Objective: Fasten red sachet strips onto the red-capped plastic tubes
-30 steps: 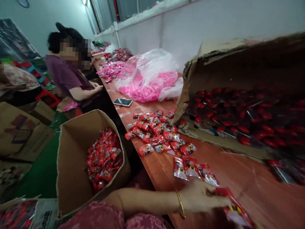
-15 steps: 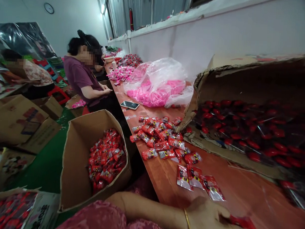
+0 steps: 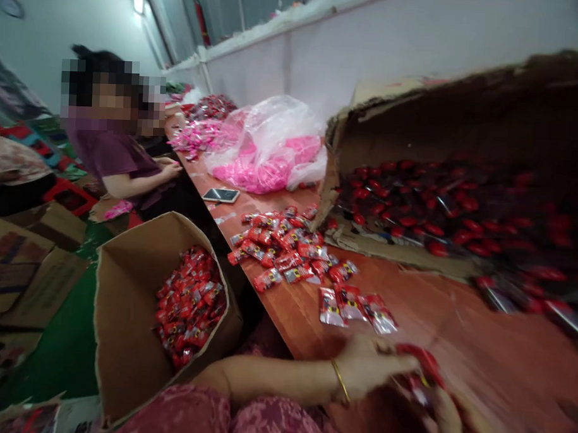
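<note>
My left hand (image 3: 369, 368), with a gold bracelet at the wrist, pinches a shiny red packet (image 3: 421, 366) over the near part of the table. From the lower right edge my right hand (image 3: 459, 421) comes in, its fingers closed at the lower end of the same packet; motion blurs it. Just beyond lie a few flat red-and-silver packets (image 3: 333, 306). Farther along the table is a heap of similar red packets (image 3: 288, 242).
A torn carton (image 3: 336, 161) on its side holds many dark, red-topped pieces at right. An open box (image 3: 124, 312) of red packets stands left of the table. Behind are a phone (image 3: 221, 195), a clear bag (image 3: 282, 128) of pink pieces and a person in purple (image 3: 115, 153).
The view has swung right and slightly down. My right hand has come into view at the red packet, which now shows more fully between both hands.
</note>
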Tool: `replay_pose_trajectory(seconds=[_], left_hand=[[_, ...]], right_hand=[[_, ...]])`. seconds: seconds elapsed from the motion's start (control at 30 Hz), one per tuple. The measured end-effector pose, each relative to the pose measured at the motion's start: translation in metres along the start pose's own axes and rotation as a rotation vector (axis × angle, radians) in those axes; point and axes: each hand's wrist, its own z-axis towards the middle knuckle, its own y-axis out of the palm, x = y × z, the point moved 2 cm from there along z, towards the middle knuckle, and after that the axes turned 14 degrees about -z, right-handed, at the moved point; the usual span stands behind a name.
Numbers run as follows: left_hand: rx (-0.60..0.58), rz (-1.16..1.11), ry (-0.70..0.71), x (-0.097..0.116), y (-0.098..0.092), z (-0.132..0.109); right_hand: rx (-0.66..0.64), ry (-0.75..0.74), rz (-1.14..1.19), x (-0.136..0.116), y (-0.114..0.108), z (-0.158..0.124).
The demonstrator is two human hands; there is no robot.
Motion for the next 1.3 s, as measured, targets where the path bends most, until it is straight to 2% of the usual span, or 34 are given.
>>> replay_pose_trajectory(seconds=[0.07, 0.17, 0.3, 0.4, 0.5, 0.6, 0.67, 0.73, 0.83, 0.97, 1.03, 1.13, 1.3], left_hand=[[0.001, -0.051, 0.033, 0.010, 0.001, -0.007], [-0.028, -0.075, 0.021, 0.022, 0.003, -0.012], [-0.013, -0.023, -0.106, 0.025, 0.002, -0.011], [-0.009, -0.042, -0.159, 0.027, -0.003, -0.009], [0.048, -0.080, -0.139, 0.033, -0.009, -0.005], [0.076, -0.083, -0.126, 0.040, -0.013, -0.001], [0.074, -0.081, -0.133, 0.042, -0.014, 0.000], [0.073, -0.078, -0.132, 0.043, -0.013, 0.000], [0.082, -0.067, -0.113, 0.042, -0.014, -0.001], [0.060, -0.011, -0.049, 0.039, -0.014, -0.001], [0.036, 0.025, 0.015, 0.038, -0.014, -0.001], [-0.001, 0.070, 0.104, 0.037, -0.012, -0.003], [-0.065, 0.146, 0.258, 0.037, -0.011, -0.004]], right_hand=[[-0.062, 0.017, 0.068, -0.014, 0.002, -0.007], [-0.086, 0.013, 0.190, -0.027, 0.010, -0.009], [0.076, -0.045, 0.206, -0.027, 0.017, -0.006], [0.073, -0.125, 0.138, -0.023, 0.014, -0.009], [0.112, -0.277, -0.105, -0.018, 0.001, -0.006], [0.223, -0.396, -0.569, -0.013, -0.012, 0.009], [0.220, -0.398, -0.796, -0.008, -0.015, 0.020], [0.156, -0.390, -0.867, -0.004, -0.015, 0.027], [0.082, -0.378, -0.713, -0.002, -0.016, 0.023], [0.022, -0.353, -0.260, -0.011, -0.022, 0.000], [-0.026, -0.349, -0.105, -0.019, -0.023, -0.012], [-0.075, -0.357, -0.033, -0.029, -0.022, -0.022], [-0.152, -0.405, -0.114, -0.032, -0.016, -0.021]])
